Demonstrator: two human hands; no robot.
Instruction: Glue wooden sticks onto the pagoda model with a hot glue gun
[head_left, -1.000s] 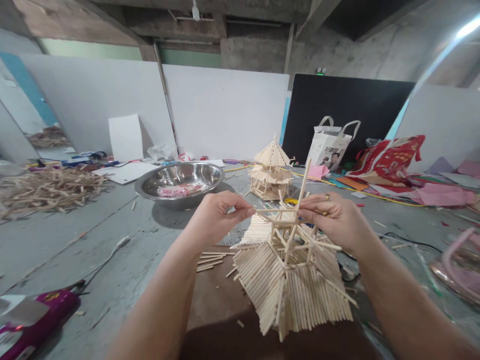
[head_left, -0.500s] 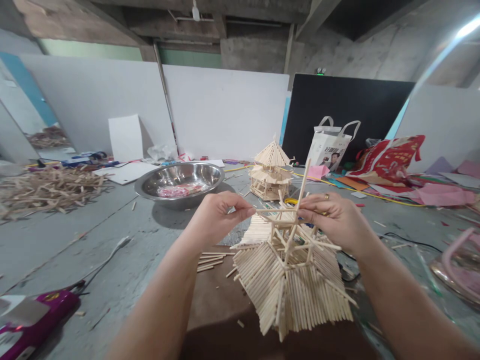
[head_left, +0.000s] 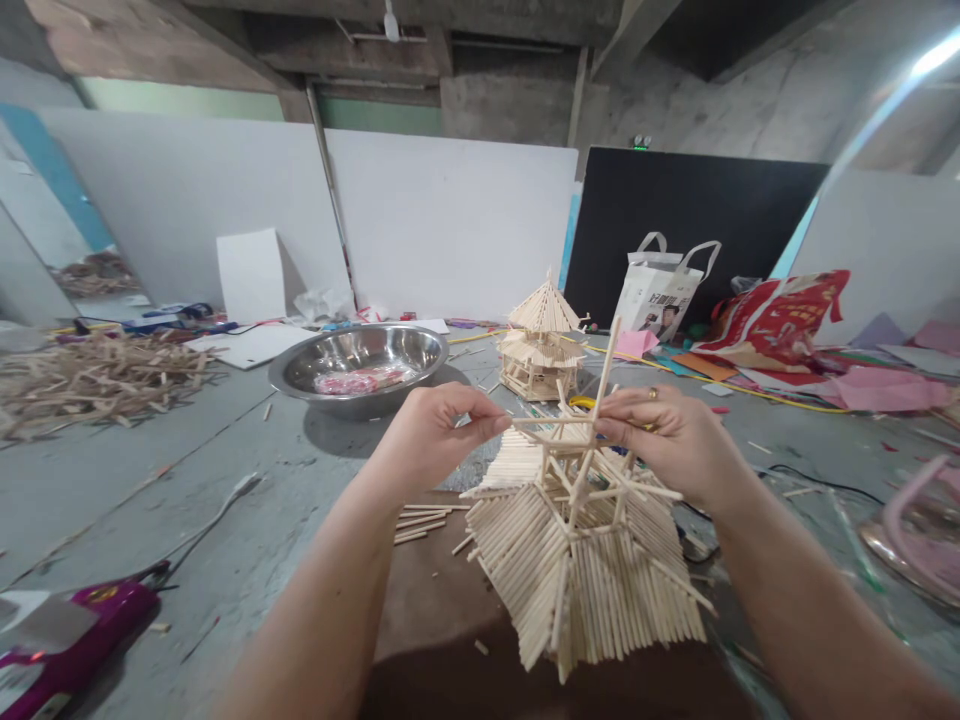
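Observation:
A pavilion model [head_left: 592, 590] of pale wooden sticks stands in front of me, with a sloping stick roof and an open frame on top. My left hand [head_left: 450, 425] pinches the left end of a thin wooden stick [head_left: 551, 421] lying level across the top of the frame. At the frame's upper right, my right hand [head_left: 660, 430] is closed with thumb and finger at the base of an upright, slightly tilted wooden stick [head_left: 606, 368], where it meets the level one. Whether the right fingers also grip the level stick is hidden.
Loose sticks [head_left: 424, 520] lie left of the model on a brown board [head_left: 435, 610]. Behind are a steel basin [head_left: 360, 395] and a finished stick pavilion [head_left: 544, 340]. A purple hot glue gun [head_left: 90, 630] rests lower left; wood strips [head_left: 105, 380] are heaped farther left.

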